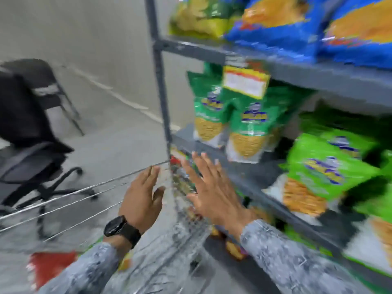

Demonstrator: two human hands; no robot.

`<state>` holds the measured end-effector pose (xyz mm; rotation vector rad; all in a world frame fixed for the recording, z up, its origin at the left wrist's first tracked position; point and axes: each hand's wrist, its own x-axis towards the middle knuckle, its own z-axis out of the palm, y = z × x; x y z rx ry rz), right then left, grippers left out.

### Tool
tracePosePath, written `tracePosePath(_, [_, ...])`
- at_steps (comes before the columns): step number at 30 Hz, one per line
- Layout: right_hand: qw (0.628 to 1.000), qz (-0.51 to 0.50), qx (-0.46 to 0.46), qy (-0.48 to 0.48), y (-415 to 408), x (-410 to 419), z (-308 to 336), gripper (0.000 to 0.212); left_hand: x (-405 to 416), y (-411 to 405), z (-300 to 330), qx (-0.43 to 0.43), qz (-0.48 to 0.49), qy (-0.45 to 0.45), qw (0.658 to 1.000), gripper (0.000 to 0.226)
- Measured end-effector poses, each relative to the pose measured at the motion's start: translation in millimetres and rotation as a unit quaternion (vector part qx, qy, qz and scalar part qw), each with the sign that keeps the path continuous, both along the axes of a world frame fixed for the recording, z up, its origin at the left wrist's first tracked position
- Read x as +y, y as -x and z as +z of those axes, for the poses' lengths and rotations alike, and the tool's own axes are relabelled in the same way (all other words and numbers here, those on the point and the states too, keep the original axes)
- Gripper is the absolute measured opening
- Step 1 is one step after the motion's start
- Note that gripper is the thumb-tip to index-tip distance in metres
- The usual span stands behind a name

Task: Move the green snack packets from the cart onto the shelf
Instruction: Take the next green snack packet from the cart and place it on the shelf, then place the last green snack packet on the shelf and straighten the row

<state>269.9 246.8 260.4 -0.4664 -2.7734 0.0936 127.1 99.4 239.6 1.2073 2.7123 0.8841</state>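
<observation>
The picture is motion-blurred. Both my hands are empty with fingers spread, held over the wire cart [84,189] in front of the grey shelf [244,175]. My left hand [142,196], with a black watch on its wrist, is over the cart's rim. My right hand [212,187] is close to the shelf's front edge. Green snack packets [246,128] stand upright on the middle shelf, and more green packets [324,166] lean further right. Inside the cart, a green packet edge [93,248] shows under my left sleeve.
Blue packets [280,24] and yellow-green bags [201,15] fill the top shelf. A yellow-edged price tag [246,81] hangs from that shelf. A black office chair [27,132] stands on the grey floor at left. A red item [51,266] lies in the cart.
</observation>
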Motion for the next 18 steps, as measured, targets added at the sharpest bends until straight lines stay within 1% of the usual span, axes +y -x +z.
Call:
tracePosePath(3, [0.994,0.064,-0.084,0.039,75,-35,-41,0.088,-51,52,-45,-0.051,0.079,0.051,0.994,0.057])
tracePosePath(5, [0.982,0.092,-0.144,0.079,117,-54,-76,0.083,-80,78,-82,-0.117,0.131,0.088,0.981,0.057])
tracePosePath(7, [0.968,0.109,-0.189,0.121,151,-67,-111,0.081,-103,97,-117,-0.188,0.206,0.109,0.954,0.054])
tracePosePath(8, [0.958,0.117,-0.213,0.150,177,-77,-136,0.080,-118,111,-141,-0.219,0.252,0.119,0.935,0.051])
tracePosePath(10, [0.943,0.105,-0.247,0.196,203,-87,-172,0.079,-130,124,-175,-0.263,0.303,0.120,0.908,0.045])
tracePosePath(14, [0.888,0.058,-0.334,0.310,244,-105,-244,0.077,-141,140,-250,-0.382,0.355,0.150,0.840,0.036])
tracePosePath(15, [0.874,0.044,-0.349,0.335,247,-108,-255,0.074,-140,139,-262,-0.400,0.359,0.150,0.830,0.038])
tracePosePath(17, [0.847,0.028,-0.379,0.372,255,-117,-282,0.059,-140,139,-292,-0.431,0.357,0.167,0.812,0.043])
tracePosePath(18, [0.835,0.019,-0.391,0.388,256,-121,-290,0.052,-138,138,-299,-0.440,0.340,0.192,0.809,0.042])
